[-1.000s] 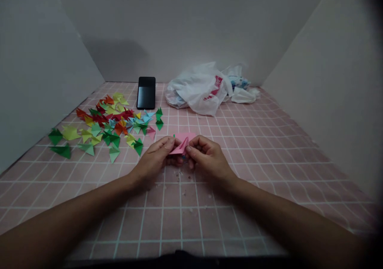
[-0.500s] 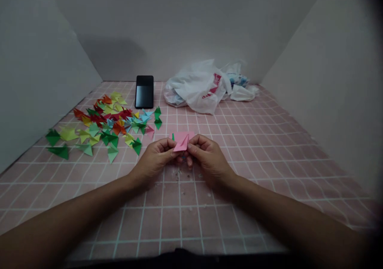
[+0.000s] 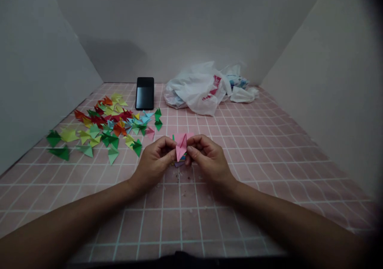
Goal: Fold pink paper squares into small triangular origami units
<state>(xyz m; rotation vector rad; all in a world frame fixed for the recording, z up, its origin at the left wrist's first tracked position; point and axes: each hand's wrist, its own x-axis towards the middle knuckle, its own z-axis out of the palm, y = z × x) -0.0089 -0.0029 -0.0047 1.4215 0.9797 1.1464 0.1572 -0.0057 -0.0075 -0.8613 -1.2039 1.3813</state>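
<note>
A small folded piece of pink origami paper (image 3: 181, 146) is held upright between my two hands, its pointed tip facing down towards me. My left hand (image 3: 157, 155) pinches its left side between thumb and fingers. On the other side, my right hand (image 3: 206, 155) is closed with thumb and fingertips at the paper's right edge. Just below and behind it lies a stack of coloured paper sheets (image 3: 179, 165), pink, blue and purple at the edges, mostly hidden by the hands and the folded piece.
Many folded paper pieces (image 3: 95, 131) in green, yellow, red, orange and blue spread over the left of the pink checked cloth (image 3: 191, 229). A black phone (image 3: 145, 94) stands at the back, beside a crumpled white plastic bag (image 3: 197, 87). Pale walls enclose three sides.
The pink folded paper has turned from a slanted position to point downward, showing a centre crease. My right fingers have drawn in, and more of the paper stack shows below.
</note>
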